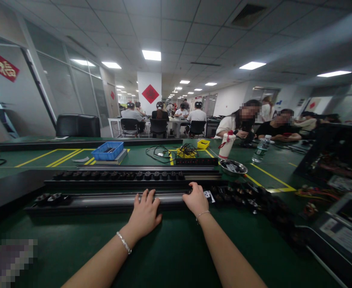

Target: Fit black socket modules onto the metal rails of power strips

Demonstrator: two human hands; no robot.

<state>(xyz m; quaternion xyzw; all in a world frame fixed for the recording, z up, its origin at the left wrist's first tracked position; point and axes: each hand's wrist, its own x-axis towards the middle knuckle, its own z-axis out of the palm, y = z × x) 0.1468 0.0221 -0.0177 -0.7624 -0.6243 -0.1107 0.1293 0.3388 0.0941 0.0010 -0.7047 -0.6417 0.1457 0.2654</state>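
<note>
Head view: your left hand [145,214] spreads on the rail [99,201], likely steadying it; your right hand [196,201] pinches a small dark part [190,191].

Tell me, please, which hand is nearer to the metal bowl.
Right: the right hand is left of the metal bowl and nearer the camera; the left hand is farther left.
</note>
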